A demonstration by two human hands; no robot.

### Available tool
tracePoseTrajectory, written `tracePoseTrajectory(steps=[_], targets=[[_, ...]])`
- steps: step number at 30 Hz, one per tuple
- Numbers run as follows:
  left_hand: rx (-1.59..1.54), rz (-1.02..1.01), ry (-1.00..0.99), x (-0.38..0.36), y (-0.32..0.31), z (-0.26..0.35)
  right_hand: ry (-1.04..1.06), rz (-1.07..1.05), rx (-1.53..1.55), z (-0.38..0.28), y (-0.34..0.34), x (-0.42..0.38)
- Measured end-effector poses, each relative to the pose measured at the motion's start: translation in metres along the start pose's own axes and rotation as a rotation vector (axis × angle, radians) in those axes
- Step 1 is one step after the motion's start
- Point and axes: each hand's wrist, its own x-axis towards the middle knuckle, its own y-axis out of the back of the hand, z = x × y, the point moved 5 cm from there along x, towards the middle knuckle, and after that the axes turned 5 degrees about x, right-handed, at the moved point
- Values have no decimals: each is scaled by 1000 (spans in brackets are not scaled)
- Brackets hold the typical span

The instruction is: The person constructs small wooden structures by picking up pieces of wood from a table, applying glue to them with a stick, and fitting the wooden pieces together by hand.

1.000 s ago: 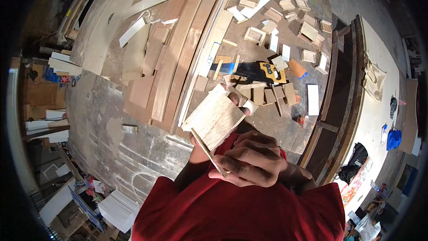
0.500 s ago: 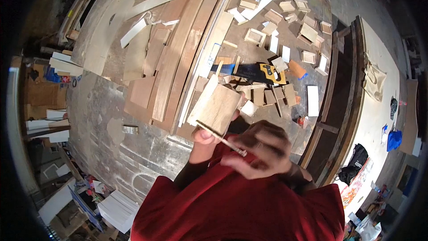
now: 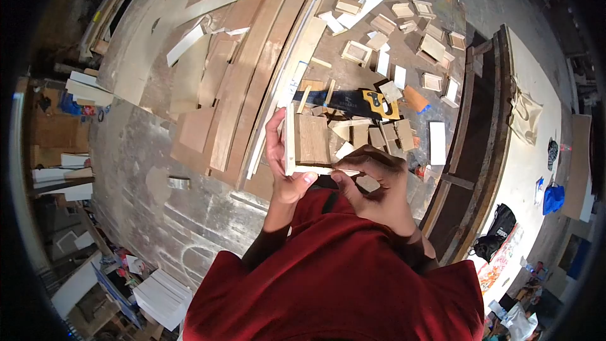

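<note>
A small wooden box frame [image 3: 312, 139] is held up before my chest, with its side strips towards the left and bottom. My left hand [image 3: 284, 164] grips its left side, thumb at the lower corner and fingers behind the outer edge. At the lower right corner, my right hand [image 3: 375, 183] pinches the end of the thin bottom strip between thumb and fingers. Just beyond the box lies a handsaw [image 3: 353, 101] with a yellow and black handle. Cut wood pieces [image 3: 394, 136] lie to the right of the box, partly behind my right hand.
Several small boxes [image 3: 357, 53] and white pieces lie scattered at the upper right. Long boards [image 3: 252, 76] stretch along the left. A tape roll [image 3: 179, 182] sits on the work surface at lower left. On the right is a pale panel [image 3: 536, 76] with a cloth bag [image 3: 527, 117].
The box has turned so that its inner side shows, and it stands more upright. My right hand has moved from a blurred position off the wood onto the strip's right end.
</note>
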Motion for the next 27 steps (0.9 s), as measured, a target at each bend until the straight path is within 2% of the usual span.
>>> tracePoseTrajectory(steps=[8, 19, 25, 27], targets=[[0, 16, 28, -6, 1, -3, -118, -22, 43, 9, 4, -2], [117, -18, -33, -10, 0, -7, -125, -19, 57, 26, 9, -6], [30, -3, 121, -17, 13, -33, -199, -30, 149, 59, 12, -12], [-27, 18, 194, -21, 19, -47, -323, -50, 211, 76, 12, -20]])
